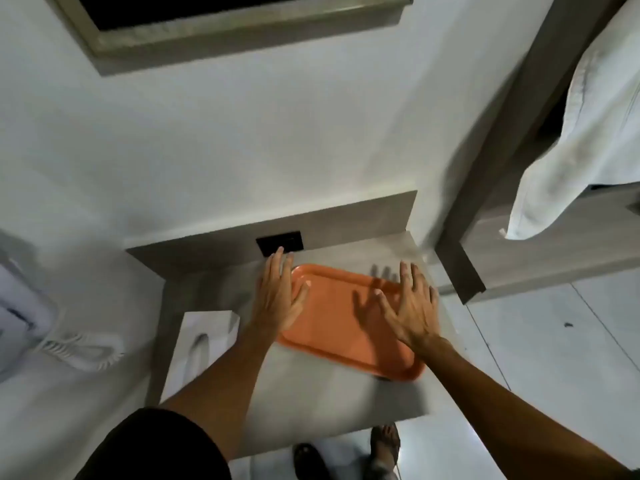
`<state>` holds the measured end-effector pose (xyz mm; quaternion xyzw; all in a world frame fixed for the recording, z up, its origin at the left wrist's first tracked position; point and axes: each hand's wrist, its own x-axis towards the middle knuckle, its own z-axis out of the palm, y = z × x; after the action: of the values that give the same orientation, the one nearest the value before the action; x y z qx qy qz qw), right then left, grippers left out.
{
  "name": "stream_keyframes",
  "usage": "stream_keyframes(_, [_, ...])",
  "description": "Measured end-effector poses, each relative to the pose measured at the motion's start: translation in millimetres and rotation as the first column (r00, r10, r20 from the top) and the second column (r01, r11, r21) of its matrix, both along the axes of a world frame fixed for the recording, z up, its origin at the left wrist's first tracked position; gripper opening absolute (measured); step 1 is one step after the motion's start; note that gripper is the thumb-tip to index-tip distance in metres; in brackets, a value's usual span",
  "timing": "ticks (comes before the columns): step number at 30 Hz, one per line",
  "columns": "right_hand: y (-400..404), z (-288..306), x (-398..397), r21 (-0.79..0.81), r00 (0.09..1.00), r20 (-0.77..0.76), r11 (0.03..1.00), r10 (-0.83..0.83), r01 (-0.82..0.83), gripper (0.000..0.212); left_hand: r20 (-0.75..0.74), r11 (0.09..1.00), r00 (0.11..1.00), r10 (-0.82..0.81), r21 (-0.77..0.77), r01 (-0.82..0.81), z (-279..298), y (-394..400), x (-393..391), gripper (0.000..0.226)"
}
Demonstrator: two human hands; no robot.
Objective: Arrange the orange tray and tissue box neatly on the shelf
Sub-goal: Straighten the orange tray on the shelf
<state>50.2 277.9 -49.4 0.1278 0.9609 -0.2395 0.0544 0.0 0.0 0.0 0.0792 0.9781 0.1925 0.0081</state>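
Grey wood-grain wall shelf (pixel 311 393) bearing flat orange plastic tray (pixel 346 327), lying askew. Left hand (pixel 277 299) and right hand (pixel 412 306) spread open, empty, at tray's sides. White tissue box (pixel 197 344) at left edge, seemingly unplaced; straightening apparently remains.

White wall (pixel 225 150), pale tiled floor (pixel 554 341), grey wooden bed frame (pixel 502 133).

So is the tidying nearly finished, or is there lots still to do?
About halfway, I'd guess. The orange tray already lies flat on the shelf, though skewed to its edges. Both hands are open: the left hand at the tray's left rim, the right hand over its right side, probably straightening it. The tissue box sits at the shelf's left edge, untouched, and may still need lining up.
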Motion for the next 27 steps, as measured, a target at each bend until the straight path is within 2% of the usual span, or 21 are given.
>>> stream_keyframes(3, [10.9, -26.4, 21.3, 0.04, 0.975, 0.213, 0.998, -0.065, 0.057, 0.094, 0.112, 0.998, 0.992, 0.056, -0.034, -0.052, -27.4, -1.0, 3.4, 0.062])
stream_keyframes(6, [14.6, -43.3, 43.4, 0.016, 0.934, 0.332, 0.991, -0.131, 0.133, 0.092, 0.244, 0.987, 0.957, 0.157, -0.075, -0.143, -49.1, 0.2, 10.5, 0.061])
stream_keyframes(10, [18.9, -51.4, 46.3, -0.094, 0.927, 0.309, 0.963, -0.212, 0.251, 0.082, 0.371, 0.962, 0.888, 0.271, -0.126, -0.241, -66.2, -4.4, 5.5, 0.06])
stream_keyframes(14, [19.6, -57.7, 42.9, -0.136, 0.914, 0.282, 0.931, -0.291, 0.339, 0.064, 0.401, 0.914, 0.829, 0.389, -0.054, -0.403, -78.9, -8.4, -2.3, 0.043])
stream_keyframes(16, [22.3, -61.1, 39.9, -0.13, 0.903, 0.257, 0.914, -0.343, 0.385, 0.051, 0.442, 0.837, 0.77, 0.461, 0.073, -0.543, -85.1, -10.7, -5.1, 0.034])
stream_keyframes(19, [28.5, -66.6, 32.1, -0.131, 0.893, 0.238, 0.898, -0.382, 0.42, 0.041, 0.563, 0.587, 0.62, 0.547, 0.269, -0.763, -84.7, -13.9, -6.9, 0.032])
stream_keyframes(21, [31.5, -68.3, 21.6, -0.143, 0.894, 0.221, 0.894, -0.389, 0.424, 0.037, 0.602, 0.463, 0.574, 0.555, 0.35, -0.815, -82.7, -14.9, -6.3, 0.034])
stream_keyframes(22, [32.1, -68.7, 14.5, -0.151, 0.898, 0.214, 0.896, -0.384, 0.419, 0.036, 0.607, 0.434, 0.568, 0.557, 0.371, -0.821, -82.0, -17.1, -4.3, 0.034])
stream_keyframes(24, [31.2, -67.7, -2.3, -0.167, 0.904, 0.198, 0.896, -0.378, 0.411, 0.033, 0.603, 0.417, 0.558, 0.571, 0.372, -0.829, -80.1, -20.4, 2.6, 0.026])
stream_keyframes(25, [29.4, -66.8, -12.6, -0.175, 0.909, 0.19, 0.898, -0.371, 0.403, 0.032, 0.593, 0.453, 0.563, 0.576, 0.341, -0.824, -82.3, -24.6, 7.5, 0.02])
stream_keyframes(27, [24.4, -65.1, -33.9, -0.187, 0.922, 0.173, 0.907, -0.346, 0.376, 0.031, 0.538, 0.598, 0.602, 0.589, 0.211, -0.773, -87.4, -31.2, 19.3, 0.03])
